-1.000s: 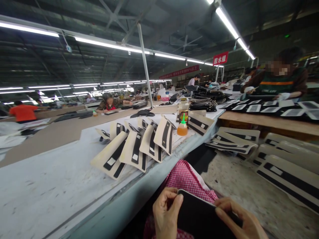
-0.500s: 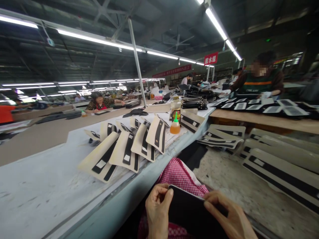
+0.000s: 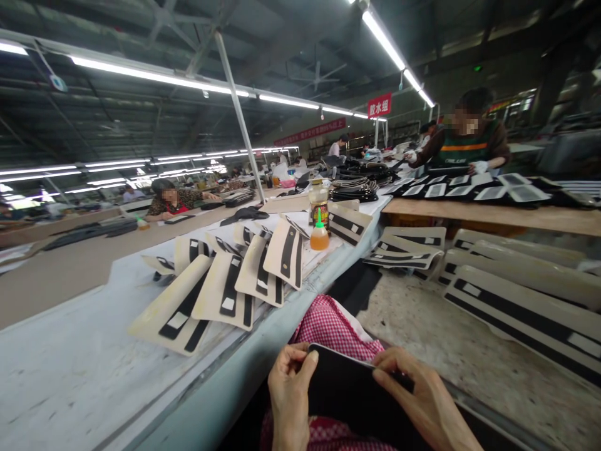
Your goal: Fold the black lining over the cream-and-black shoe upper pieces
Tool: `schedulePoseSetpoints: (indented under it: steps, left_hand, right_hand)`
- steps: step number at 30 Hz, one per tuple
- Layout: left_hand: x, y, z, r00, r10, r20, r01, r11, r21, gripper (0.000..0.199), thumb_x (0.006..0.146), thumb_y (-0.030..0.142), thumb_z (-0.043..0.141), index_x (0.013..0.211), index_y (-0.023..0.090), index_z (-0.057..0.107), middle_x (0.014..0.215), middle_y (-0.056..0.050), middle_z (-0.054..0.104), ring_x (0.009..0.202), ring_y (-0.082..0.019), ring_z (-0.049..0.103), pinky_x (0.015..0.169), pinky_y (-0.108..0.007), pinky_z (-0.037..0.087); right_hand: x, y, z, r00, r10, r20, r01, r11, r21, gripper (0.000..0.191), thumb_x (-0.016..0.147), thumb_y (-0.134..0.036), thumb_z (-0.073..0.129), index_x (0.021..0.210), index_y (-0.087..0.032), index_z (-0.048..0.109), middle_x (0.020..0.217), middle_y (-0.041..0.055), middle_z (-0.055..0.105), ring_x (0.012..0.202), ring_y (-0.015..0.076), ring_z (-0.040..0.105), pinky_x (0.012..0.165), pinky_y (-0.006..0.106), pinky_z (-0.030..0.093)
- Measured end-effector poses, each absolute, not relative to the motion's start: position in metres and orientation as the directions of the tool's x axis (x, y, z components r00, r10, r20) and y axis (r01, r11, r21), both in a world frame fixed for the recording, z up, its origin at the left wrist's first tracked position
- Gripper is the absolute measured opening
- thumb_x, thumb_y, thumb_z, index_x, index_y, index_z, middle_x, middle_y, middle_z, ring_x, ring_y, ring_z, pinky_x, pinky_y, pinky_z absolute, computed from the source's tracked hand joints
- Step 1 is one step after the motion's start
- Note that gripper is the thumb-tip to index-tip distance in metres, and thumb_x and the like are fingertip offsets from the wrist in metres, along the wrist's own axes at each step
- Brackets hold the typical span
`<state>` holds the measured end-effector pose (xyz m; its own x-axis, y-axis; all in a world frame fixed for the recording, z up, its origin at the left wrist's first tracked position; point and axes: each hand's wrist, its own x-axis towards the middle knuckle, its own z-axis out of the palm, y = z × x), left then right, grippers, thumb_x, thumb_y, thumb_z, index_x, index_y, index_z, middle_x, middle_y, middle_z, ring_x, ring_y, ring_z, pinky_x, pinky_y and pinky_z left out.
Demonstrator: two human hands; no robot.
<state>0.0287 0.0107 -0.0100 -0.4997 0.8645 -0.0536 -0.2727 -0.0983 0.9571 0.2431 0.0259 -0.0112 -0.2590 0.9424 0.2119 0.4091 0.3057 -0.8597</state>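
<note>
black rounded rubbery panel (image 3: 352, 391) gripped in two bare hands over a red-and-white gingham cloth (image 3: 328, 329)

the left hand (image 3: 288, 394) pinches the panel's left edge, thumb on top, and the right hand (image 3: 420, 391) closes around its right edge with fingers curled. the panel is held just below the edge of a white-covered workbench (image 3: 61, 313), where cream-and-black striped panels (image 3: 284, 257) lean together near a small orange squeeze bottle (image 3: 319, 237).
</note>
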Motion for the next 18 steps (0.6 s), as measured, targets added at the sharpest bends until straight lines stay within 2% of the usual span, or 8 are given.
schedulePoseSetpoints:
  steps: [5,7,9,11,12,13,16,18]
  left_hand:
    - [0.031,0.013,-0.010,-0.481,0.874,-0.067,-0.299,-0.091,0.950,0.032,0.064,0.029,0.084,0.063,0.015,0.055,0.083,-0.002,0.070,0.069,-0.012,0.061,0.064,-0.022,0.048]
    - [0.028,0.015,-0.011,-0.463,0.884,-0.073,-0.311,-0.085,0.947,0.031,0.064,0.026,0.084,0.069,0.017,0.054,0.079,0.000,0.068,0.069,-0.011,0.059,0.066,-0.021,0.047]
    - [0.022,0.017,-0.012,-0.429,0.900,-0.076,-0.324,-0.075,0.943,0.037,0.064,0.024,0.084,0.089,0.020,0.057,0.077,0.003,0.067,0.070,-0.011,0.059,0.070,-0.021,0.047]
    - [0.016,0.018,-0.012,-0.360,0.929,-0.086,-0.332,-0.042,0.942,0.057,0.064,0.023,0.085,0.113,0.023,0.056,0.079,0.004,0.066,0.074,-0.013,0.061,0.073,-0.023,0.047]
    - [0.013,0.019,-0.012,-0.308,0.947,-0.097,-0.329,-0.011,0.944,0.061,0.065,0.024,0.085,0.119,0.023,0.057,0.082,0.002,0.067,0.075,-0.014,0.062,0.073,-0.025,0.048]
    - [0.010,0.019,-0.011,-0.245,0.963,-0.108,-0.318,0.026,0.948,0.055,0.066,0.026,0.085,0.116,0.020,0.062,0.082,-0.001,0.068,0.075,-0.016,0.062,0.071,-0.026,0.048]
    - [0.004,0.016,-0.005,-0.073,0.990,-0.120,-0.253,0.098,0.962,0.023,0.072,0.034,0.082,0.087,0.018,0.075,0.079,-0.006,0.069,0.072,-0.020,0.062,0.067,-0.029,0.049]
    - [0.004,0.011,0.003,0.003,0.995,-0.103,-0.220,0.101,0.970,0.020,0.077,0.039,0.077,0.087,0.021,0.076,0.081,-0.006,0.070,0.078,-0.023,0.064,0.070,-0.031,0.050]
  right_hand:
    - [0.242,0.026,-0.010,-0.244,0.946,0.215,0.400,0.300,-0.866,0.025,0.093,-0.040,0.057,0.076,-0.022,0.062,0.094,0.0015,0.069,0.087,0.0206,0.064,0.081,0.033,0.044]
    - [0.241,0.025,-0.009,-0.249,0.945,0.214,0.398,0.301,-0.866,0.024,0.092,-0.038,0.057,0.075,-0.022,0.061,0.093,0.0018,0.069,0.086,0.0206,0.064,0.080,0.033,0.045]
    - [0.239,0.025,-0.007,-0.240,0.945,0.223,0.398,0.305,-0.865,0.023,0.092,-0.036,0.057,0.074,-0.022,0.060,0.091,0.0022,0.068,0.084,0.0208,0.064,0.079,0.034,0.045]
    - [0.238,0.024,-0.006,-0.226,0.946,0.231,0.400,0.306,-0.864,0.021,0.091,-0.034,0.058,0.073,-0.021,0.059,0.090,0.0022,0.068,0.084,0.0210,0.064,0.079,0.034,0.045]
    - [0.238,0.024,-0.006,-0.223,0.947,0.232,0.400,0.306,-0.864,0.021,0.090,-0.033,0.059,0.073,-0.021,0.059,0.089,0.0020,0.068,0.084,0.0209,0.064,0.079,0.034,0.045]
    - [0.238,0.025,-0.006,-0.223,0.947,0.231,0.400,0.304,-0.864,0.020,0.090,-0.032,0.059,0.073,-0.021,0.059,0.089,0.0018,0.068,0.083,0.0208,0.064,0.079,0.034,0.045]
    - [0.240,0.025,-0.004,-0.222,0.948,0.228,0.396,0.302,-0.867,0.019,0.088,-0.030,0.061,0.072,-0.021,0.059,0.088,0.0014,0.069,0.083,0.0205,0.064,0.078,0.033,0.045]
    - [0.242,0.025,0.001,-0.231,0.945,0.232,0.387,0.308,-0.869,0.019,0.088,-0.030,0.061,0.071,-0.021,0.059,0.087,0.0011,0.069,0.083,0.0202,0.064,0.078,0.033,0.045]
